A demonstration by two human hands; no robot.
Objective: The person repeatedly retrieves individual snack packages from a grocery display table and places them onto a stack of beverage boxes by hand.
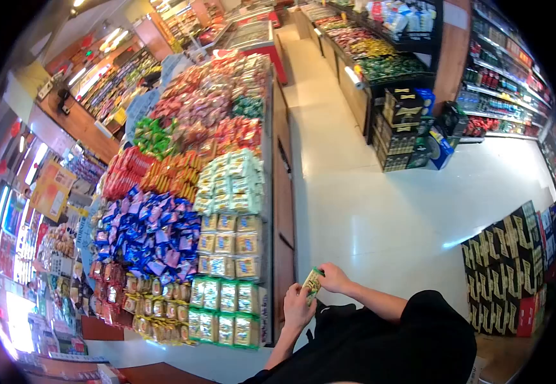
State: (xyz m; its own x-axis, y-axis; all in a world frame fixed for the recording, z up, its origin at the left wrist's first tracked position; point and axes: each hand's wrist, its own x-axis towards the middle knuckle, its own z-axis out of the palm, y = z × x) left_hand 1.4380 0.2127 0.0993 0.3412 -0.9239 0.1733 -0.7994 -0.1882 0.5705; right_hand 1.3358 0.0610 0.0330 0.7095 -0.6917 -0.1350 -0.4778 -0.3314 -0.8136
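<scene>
A small snack packet (314,281) with a green edge and a pale yellowish middle is held in front of my body, between both hands. My left hand (298,308) grips its lower left side with bent fingers. At its upper right end, the fingers of my right hand (333,279) pinch the green edge. Just left of my hands, green-edged packets (226,312) of a similar look lie in rows at the near corner of the display. Print on the held packet is too small to read.
The long display (282,160) carries blue-wrapped sweets (150,230), square packets (225,244) and green-white packets (232,182). Across the pale floor (354,211) stand stacked boxes (401,131) and a second display (380,48). Dark cartons (502,275) are piled at right.
</scene>
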